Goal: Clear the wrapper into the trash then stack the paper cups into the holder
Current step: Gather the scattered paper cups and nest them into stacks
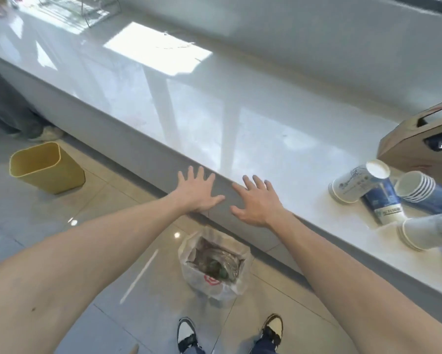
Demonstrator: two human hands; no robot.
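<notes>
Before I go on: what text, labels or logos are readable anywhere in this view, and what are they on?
Nothing can be read for certain.
Paper cups: a light band of print near the rim of the blue cup, too blurred to read.
Cup stack lying on the counter: a small round emblem and fine print, too small to read.
Trash bag: a red mark, a logo rather than letters, illegible.
Cardboard box: a red mark at its top edge, unreadable.
</notes>
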